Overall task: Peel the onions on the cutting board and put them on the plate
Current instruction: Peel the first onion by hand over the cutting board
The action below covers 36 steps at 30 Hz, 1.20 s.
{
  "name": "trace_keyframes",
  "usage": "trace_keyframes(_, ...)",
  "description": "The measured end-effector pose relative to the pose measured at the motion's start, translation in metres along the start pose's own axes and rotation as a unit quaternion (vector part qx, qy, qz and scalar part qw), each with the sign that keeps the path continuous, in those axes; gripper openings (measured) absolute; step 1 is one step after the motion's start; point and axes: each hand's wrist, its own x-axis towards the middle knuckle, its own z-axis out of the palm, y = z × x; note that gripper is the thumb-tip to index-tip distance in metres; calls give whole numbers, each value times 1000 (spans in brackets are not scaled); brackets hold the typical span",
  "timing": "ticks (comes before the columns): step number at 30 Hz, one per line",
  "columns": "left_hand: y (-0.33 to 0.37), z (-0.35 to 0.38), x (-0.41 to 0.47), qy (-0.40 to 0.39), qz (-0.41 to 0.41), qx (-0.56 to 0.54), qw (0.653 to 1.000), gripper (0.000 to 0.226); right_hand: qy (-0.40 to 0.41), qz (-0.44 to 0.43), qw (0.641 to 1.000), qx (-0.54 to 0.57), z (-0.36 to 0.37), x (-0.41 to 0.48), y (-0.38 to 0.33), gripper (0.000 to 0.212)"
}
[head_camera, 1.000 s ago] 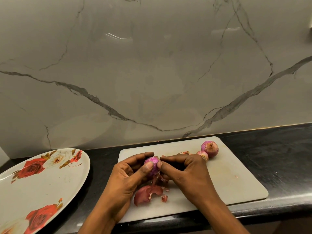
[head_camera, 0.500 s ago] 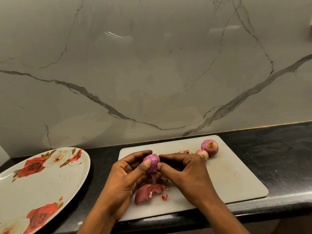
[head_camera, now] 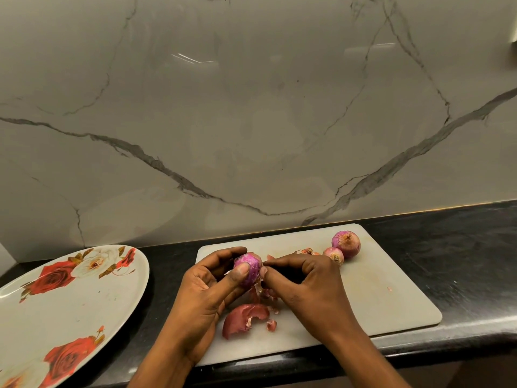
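Observation:
My left hand (head_camera: 205,287) grips a small purple onion (head_camera: 251,268) above the white cutting board (head_camera: 391,292), thumb across its front. My right hand (head_camera: 310,284) pinches a strip of skin at the onion's right side, and thin peel hangs down below it. Two unpeeled onions, a larger one (head_camera: 347,243) and a smaller one (head_camera: 334,255), lie at the board's far right. A flowered white plate (head_camera: 64,312) lies to the left on the counter, with nothing on it.
A curled piece of red onion skin (head_camera: 244,319) and small scraps (head_camera: 272,324) lie on the board's near part. More skin scraps (head_camera: 306,251) sit behind my right hand. The black counter (head_camera: 461,261) ends at a marble wall behind.
My left hand has turned the onion slightly, showing more purple flesh. My right hand's fingers stay at the onion's right side, pulling skin. The other onions have not moved.

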Motion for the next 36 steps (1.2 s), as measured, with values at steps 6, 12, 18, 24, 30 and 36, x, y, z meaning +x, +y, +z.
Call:
trace_keyframes(6,-2,-1,0,-10,18,25,999,49,-1,5,999,-43,3,0,3,10)
trace_keyframes(12,-3,0,-2,-16,23,43,999,44,-1,0,998,-68,6,1,6,11)
trace_keyframes(18,1,1,-2,-19,-6,-4,1000,41,19,18,997,-72,6,1,8,16)
trace_keyframes(24,5,0,-2,-27,-34,-54,998,30,30,25,998,-47,4,2,11,10)
trace_keyframes(30,3,0,0,-12,-35,-38,999,32,18,4,1000,-24,3,1,4,32)
trace_keyframes(36,3,2,0,4,-25,-27,999,41,-11,-16,999,-28,3,-1,3,10)
